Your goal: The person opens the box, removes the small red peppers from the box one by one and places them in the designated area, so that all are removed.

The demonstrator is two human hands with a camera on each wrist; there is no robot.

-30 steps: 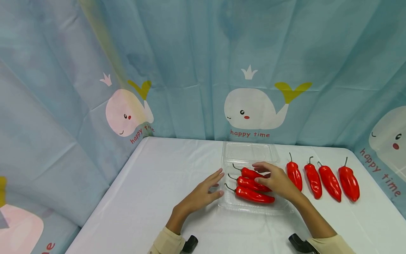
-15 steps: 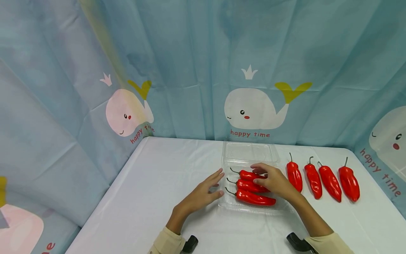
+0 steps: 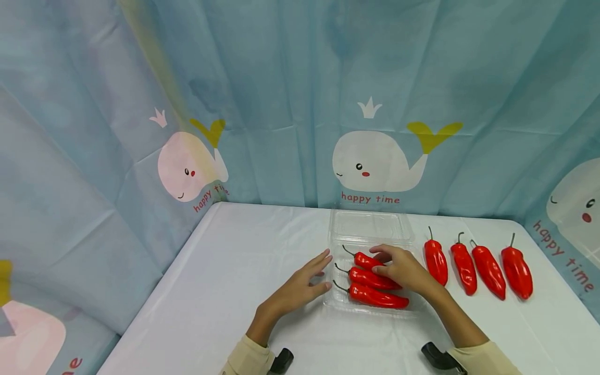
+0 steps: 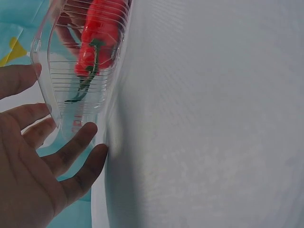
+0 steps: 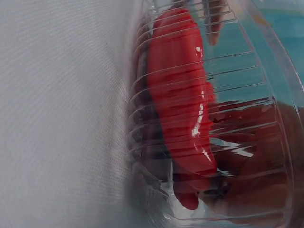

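Note:
Three red chili peppers with dark stems lie side by side in a clear plastic clamshell box, its ribbed tray nearest me. My right hand reaches over the tray's right side and pinches the far pepper, thumb on its near side and fingers behind it, hiding its tip. Nearer me lie the middle pepper and the front pepper. At the tray's left end, my left hand has its fingers spread; in the left wrist view, fingertips meet the clear rim.
The box's lid lies folded back toward the curtain. Several more red peppers stand in a row right of the box, the closest one beside my right hand. A white cloth covers the table.
The three peppers in the tray have shifted slightly toward me, and my right hand has moved a little nearer with the far one. My left hand has stayed in place.

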